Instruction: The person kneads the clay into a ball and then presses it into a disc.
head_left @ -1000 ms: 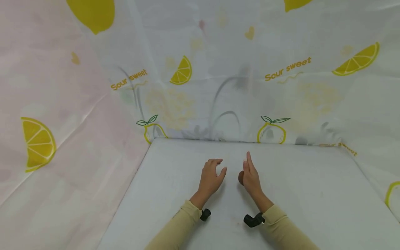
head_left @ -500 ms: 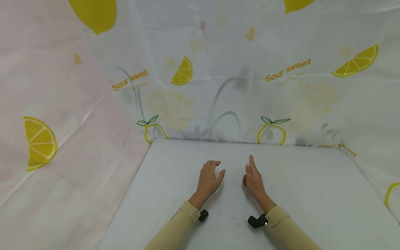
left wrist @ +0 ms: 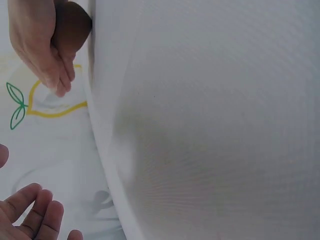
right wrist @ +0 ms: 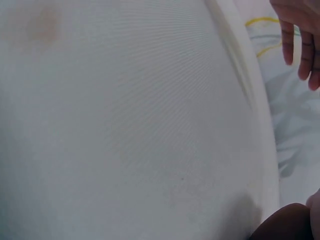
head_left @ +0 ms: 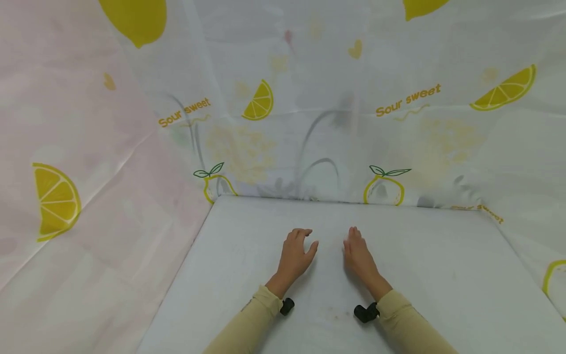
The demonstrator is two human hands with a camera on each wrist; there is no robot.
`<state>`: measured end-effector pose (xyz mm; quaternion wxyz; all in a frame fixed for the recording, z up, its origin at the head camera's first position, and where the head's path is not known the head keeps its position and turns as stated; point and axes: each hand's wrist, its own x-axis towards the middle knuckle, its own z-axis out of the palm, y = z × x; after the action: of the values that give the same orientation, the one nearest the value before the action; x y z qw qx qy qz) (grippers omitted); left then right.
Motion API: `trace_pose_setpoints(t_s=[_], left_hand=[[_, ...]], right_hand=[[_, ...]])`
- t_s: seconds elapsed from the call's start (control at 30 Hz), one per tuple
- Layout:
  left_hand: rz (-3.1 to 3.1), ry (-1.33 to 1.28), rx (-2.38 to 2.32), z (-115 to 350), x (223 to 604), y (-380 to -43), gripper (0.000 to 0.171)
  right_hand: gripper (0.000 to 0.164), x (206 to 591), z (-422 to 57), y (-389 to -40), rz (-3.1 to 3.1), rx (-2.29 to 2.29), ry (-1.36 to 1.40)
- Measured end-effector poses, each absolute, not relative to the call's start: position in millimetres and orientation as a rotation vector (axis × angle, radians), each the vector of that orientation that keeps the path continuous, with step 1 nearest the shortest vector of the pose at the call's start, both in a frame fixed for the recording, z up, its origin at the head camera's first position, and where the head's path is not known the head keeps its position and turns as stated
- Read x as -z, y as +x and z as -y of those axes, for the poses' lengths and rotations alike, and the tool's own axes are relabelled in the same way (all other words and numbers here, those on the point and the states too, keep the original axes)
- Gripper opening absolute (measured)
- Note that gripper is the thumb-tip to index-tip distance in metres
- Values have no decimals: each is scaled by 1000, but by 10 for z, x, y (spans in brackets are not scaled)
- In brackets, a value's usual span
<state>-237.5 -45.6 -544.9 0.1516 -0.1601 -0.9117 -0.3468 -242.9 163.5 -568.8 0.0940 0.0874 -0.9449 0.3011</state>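
Observation:
My left hand (head_left: 295, 253) hovers over the white table with its fingers loosely curved and nothing between them. In the left wrist view its fingertips (left wrist: 42, 215) show apart. My right hand (head_left: 360, 255) is to its right, palm turned inward, longer fingers reaching forward. Against its lower side it holds a brown rounded object (left wrist: 72, 27) that narrows to a blunt tip; its exact kind cannot be told. In the right wrist view part of the brown object (right wrist: 287, 222) shows at the bottom corner. From the head view the hand hides it.
The white-covered table (head_left: 424, 265) runs back to a hanging cloth wall (head_left: 283, 147) printed with lemons and words. A pinkish cloth (head_left: 110, 211) closes the left side. Black wrist cameras (head_left: 366, 312) sit under both sleeves.
The right hand has shifted slightly right and turned, so its forefinger points less far forward and the brown object has gone from the head view. The left hand has moved slightly left.

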Motion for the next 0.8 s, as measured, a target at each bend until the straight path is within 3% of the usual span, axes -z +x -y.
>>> trace_pose_setpoints(t_s=[0.37,0.8], left_hand=[[2614,-500,1082,454,5428,-2353,40],[2660,-636,1150,447,5472,-2399,57]], right_hand=[[62,5704,-1484,-2502,3058,-601,88],[66,5758,-1498,-2498,3068,-556,83]])
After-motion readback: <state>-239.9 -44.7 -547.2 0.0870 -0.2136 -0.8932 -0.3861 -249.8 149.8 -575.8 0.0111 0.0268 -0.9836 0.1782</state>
